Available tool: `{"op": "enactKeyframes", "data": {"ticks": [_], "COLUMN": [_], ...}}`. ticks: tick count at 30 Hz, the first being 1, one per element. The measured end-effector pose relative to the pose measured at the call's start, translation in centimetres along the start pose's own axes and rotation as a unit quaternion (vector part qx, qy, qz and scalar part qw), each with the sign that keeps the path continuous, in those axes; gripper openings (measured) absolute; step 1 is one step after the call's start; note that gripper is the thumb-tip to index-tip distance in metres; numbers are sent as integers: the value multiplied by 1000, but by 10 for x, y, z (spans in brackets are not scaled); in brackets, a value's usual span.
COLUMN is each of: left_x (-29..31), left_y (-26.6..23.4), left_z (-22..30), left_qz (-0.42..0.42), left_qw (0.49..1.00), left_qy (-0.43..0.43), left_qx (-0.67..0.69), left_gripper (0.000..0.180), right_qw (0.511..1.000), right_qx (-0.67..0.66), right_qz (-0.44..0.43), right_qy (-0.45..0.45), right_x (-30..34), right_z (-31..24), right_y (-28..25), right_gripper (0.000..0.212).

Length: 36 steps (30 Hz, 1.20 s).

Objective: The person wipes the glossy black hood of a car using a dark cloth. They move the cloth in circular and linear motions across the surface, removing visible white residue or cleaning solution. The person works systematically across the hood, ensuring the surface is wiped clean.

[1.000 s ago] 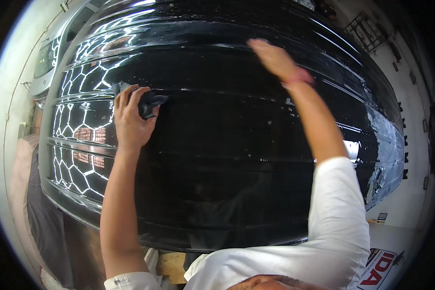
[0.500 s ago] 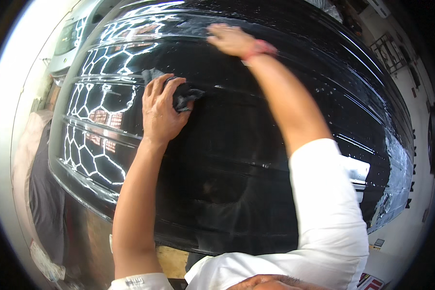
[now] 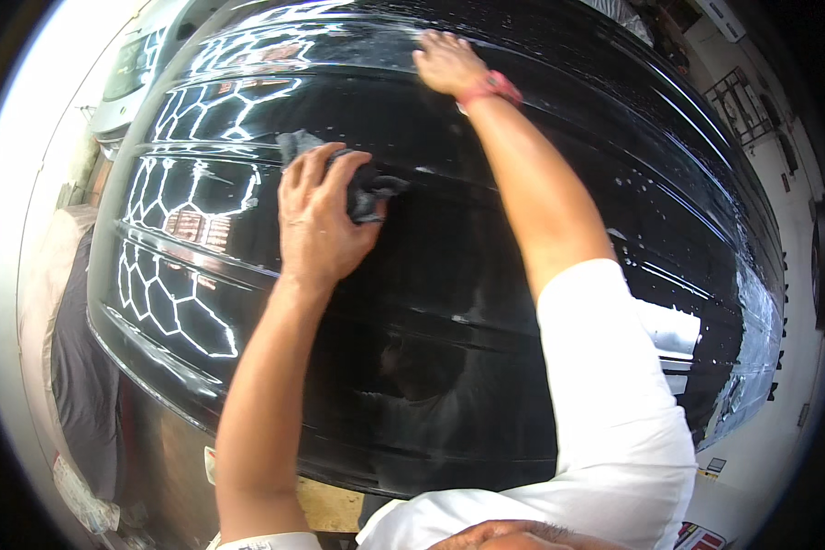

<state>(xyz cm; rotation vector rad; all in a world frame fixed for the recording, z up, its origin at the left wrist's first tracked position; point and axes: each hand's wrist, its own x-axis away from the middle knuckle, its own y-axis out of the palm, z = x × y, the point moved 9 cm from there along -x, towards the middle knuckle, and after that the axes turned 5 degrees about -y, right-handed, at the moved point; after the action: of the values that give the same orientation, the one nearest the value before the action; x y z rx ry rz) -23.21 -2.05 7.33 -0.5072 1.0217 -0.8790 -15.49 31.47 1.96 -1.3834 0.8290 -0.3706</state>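
A large, glossy black ribbed panel [image 3: 403, 266], looking like a vehicle's roof, fills most of the view. My left hand [image 3: 321, 206] is closed around a crumpled dark grey cloth [image 3: 372, 188] and presses it to the panel left of the middle. Part of the cloth is hidden under the palm. Farther off and to the right, my right hand [image 3: 449, 62] lies flat on the panel with its fingers stretched out, holding nothing. A red band [image 3: 490, 89] circles that wrist. Droplets and streaks dot the surface around and to the right of it.
Bright hexagonal lamp reflections [image 3: 179, 302] shine on the panel's left side. A pale, flaky patch [image 3: 752, 330] covers its right end. Dark fabric [image 3: 87, 367] hangs at the left, with another vehicle [image 3: 128, 82] behind. A metal rack [image 3: 738, 105] is at the far right.
My left hand has shifted a little to the right with the cloth. My right hand has slid slightly farther away and to the right.
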Motion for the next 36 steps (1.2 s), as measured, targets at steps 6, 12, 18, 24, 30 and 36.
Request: {"op": "enactKeyframes", "data": {"ticks": [6, 12, 18, 24, 30, 36], "left_x": [4, 5, 3, 4, 9, 4], "left_y": [-5, 1, 0, -16, -3, -10], "left_z": [-7, -7, -4, -14, -7, -10], "left_qz": [8, 7, -16, 19, 29, 10], "left_qw": [1000, 999, 1000, 1000, 999, 1000], "left_qy": [-1, -20, -6, -15, -27, 2], "left_qx": [-23, -30, -22, -16, -1, -13], "left_gripper": [53, 55, 57, 53, 55, 55], "right_qw": [982, 997, 996, 978, 994, 998], "right_qx": [124, 28, -54, 119, 81, 10], "right_qz": [-15, 19, -69, -14, 38, -56], "right_qy": [-140, -65, 4, -172, -64, -37], "right_x": [123, 155, -47, 93, 128, -35], "right_z": [143, 169, -38, 72, 122, -84], "right_y": [-59, -83, 16, -52, -71, 7], "right_gripper": [26, 36, 60, 40, 42, 46]}}
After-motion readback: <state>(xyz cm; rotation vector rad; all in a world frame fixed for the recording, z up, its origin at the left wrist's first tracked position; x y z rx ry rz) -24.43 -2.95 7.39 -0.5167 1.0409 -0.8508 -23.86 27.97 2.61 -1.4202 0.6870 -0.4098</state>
